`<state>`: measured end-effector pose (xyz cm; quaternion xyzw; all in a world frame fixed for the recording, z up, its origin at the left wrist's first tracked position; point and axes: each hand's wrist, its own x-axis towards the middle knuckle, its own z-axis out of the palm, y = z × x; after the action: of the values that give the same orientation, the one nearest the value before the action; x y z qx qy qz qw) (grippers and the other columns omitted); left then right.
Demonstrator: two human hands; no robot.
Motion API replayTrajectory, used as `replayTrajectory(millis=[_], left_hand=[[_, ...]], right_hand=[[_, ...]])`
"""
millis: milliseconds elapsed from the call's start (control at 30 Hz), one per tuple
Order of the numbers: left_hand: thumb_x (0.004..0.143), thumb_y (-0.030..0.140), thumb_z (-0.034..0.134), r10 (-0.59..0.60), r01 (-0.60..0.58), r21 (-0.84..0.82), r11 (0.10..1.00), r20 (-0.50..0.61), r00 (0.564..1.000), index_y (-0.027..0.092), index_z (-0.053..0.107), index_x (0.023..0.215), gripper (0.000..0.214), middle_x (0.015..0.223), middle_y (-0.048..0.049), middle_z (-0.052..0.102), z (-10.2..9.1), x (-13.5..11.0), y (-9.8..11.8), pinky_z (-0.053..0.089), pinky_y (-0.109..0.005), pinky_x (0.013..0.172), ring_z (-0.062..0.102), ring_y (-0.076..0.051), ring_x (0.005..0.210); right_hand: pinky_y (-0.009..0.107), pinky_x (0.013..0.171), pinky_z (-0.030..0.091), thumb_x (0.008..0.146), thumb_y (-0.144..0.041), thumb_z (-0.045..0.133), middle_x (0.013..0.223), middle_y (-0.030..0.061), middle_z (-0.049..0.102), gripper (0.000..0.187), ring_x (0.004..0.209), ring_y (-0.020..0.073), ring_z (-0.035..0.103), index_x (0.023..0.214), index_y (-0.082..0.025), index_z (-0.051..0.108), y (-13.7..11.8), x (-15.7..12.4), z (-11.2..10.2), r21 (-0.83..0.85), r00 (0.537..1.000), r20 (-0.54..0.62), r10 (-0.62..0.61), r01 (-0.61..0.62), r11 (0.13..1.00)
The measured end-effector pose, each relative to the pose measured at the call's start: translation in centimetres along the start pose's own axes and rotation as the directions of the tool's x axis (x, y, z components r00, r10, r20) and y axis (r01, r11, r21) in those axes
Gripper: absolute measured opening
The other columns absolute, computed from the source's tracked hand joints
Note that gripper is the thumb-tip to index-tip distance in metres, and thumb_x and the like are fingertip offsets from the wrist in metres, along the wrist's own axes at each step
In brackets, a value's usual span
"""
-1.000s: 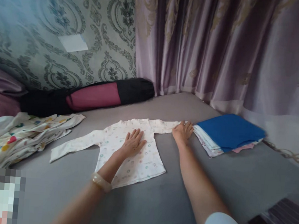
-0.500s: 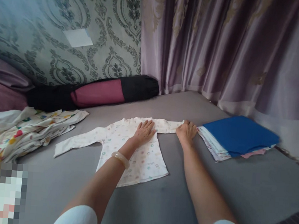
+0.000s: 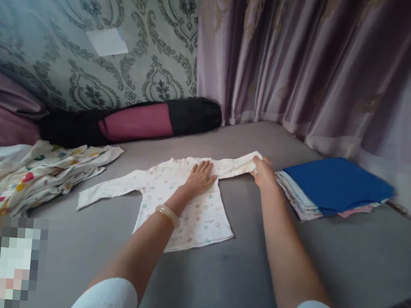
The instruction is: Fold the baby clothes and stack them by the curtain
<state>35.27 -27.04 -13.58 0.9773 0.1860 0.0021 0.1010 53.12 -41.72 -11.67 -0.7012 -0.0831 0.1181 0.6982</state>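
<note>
A small white long-sleeved shirt (image 3: 164, 181) with a pale dotted print lies spread on the grey bed sheet (image 3: 216, 287). My left hand (image 3: 201, 177) rests flat on its upper right part near the shoulder, fingers stretched out. The cuff of the right-hand sleeve (image 3: 238, 165) is gripped in my right hand (image 3: 264, 172), which lifts that end a little off the sheet. The other sleeve (image 3: 106, 189) stretches out to the left, lying on the bed.
To the right sits a stack of folded clothes with a blue piece (image 3: 338, 183) on top. A heap of patterned clothes (image 3: 29, 175) lies at the left. Along the wall rests a long black and maroon bag (image 3: 137, 122). Purple curtains (image 3: 270, 59) hang behind.
My right hand has raised the sleeve's cuff slightly and moved it a bit to the right and away from me. My left hand stays flat on the shirt.
</note>
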Motion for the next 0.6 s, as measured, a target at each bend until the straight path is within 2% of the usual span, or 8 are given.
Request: replayTrajectory(millis=[33,100,167,367,500,600], left_hand=[[0.096,0.049,0.022,-0.007,0.007,-0.007,1.000,0.015,1.000,0.015,0.024,0.152,0.066,0.161,-0.0095,0.019,0.0,0.1,0.0,0.010,-0.043,0.120,0.012,-0.023,0.149],[0.096,0.050,0.022,-0.011,0.012,-0.024,1.000,0.036,0.999,0.016,0.022,0.152,0.066,0.162,-0.0092,0.017,-0.1,0.4,-0.1,0.010,-0.044,0.120,0.010,-0.023,0.150],[0.094,0.052,0.025,-0.017,0.019,-0.037,0.999,0.058,0.998,0.016,0.021,0.152,0.069,0.162,-0.0099,0.016,-0.2,0.8,-0.3,0.011,-0.045,0.120,0.010,-0.024,0.150],[0.088,0.062,0.038,0.009,-0.003,-0.050,0.999,0.121,0.993,0.018,0.017,0.153,0.081,0.162,-0.0118,0.015,-0.9,1.8,-1.2,0.016,-0.048,0.117,0.012,-0.030,0.148],[0.080,0.069,0.047,0.020,-0.019,-0.012,1.000,0.103,0.994,0.022,0.023,0.151,0.088,0.158,-0.0133,0.024,-1.7,2.5,-1.5,0.025,-0.055,0.111,0.023,-0.040,0.140],[0.075,0.071,0.054,0.021,-0.024,0.028,0.999,0.101,0.995,0.023,0.031,0.147,0.089,0.153,-0.0144,0.031,-2.3,3.2,-1.7,0.031,-0.055,0.106,0.032,-0.040,0.133]], right_hand=[[0.030,0.067,0.054,0.085,-0.016,0.053,0.070,-0.0039,0.064,0.008,0.066,0.0138,0.065,0.088,-0.022,0.057,-0.5,0.0,0.1,0.146,0.996,0.011,0.084,-0.085,0.986],[0.028,0.064,0.054,0.083,-0.012,0.056,0.071,-0.0053,0.065,0.009,0.062,0.0114,0.064,0.086,-0.021,0.055,-1.5,-0.3,0.2,0.331,0.980,0.072,0.188,-0.201,0.922],[0.025,0.063,0.054,0.083,-0.011,0.058,0.073,-0.0050,0.067,0.010,0.062,0.0100,0.064,0.086,-0.020,0.055,-2.4,-0.6,0.5,0.420,0.972,0.142,0.189,-0.232,0.877],[0.019,0.059,0.054,0.086,-0.008,0.054,0.071,-0.0034,0.068,0.011,0.061,0.0087,0.065,0.085,-0.018,0.059,-4.3,-2.4,2.0,0.497,0.954,0.250,0.166,-0.273,0.824],[0.023,0.064,0.056,0.085,-0.011,0.057,0.072,-0.0029,0.069,0.009,0.065,0.0108,0.067,0.086,-0.019,0.060,-4.8,-4.3,3.8,0.468,0.941,0.321,0.110,-0.259,0.845],[0.027,0.068,0.057,0.084,-0.013,0.060,0.072,-0.0018,0.069,0.008,0.071,0.0139,0.069,0.088,-0.020,0.061,-4.6,-5.7,5.3,0.420,0.912,0.401,0.085,-0.266,0.868]])
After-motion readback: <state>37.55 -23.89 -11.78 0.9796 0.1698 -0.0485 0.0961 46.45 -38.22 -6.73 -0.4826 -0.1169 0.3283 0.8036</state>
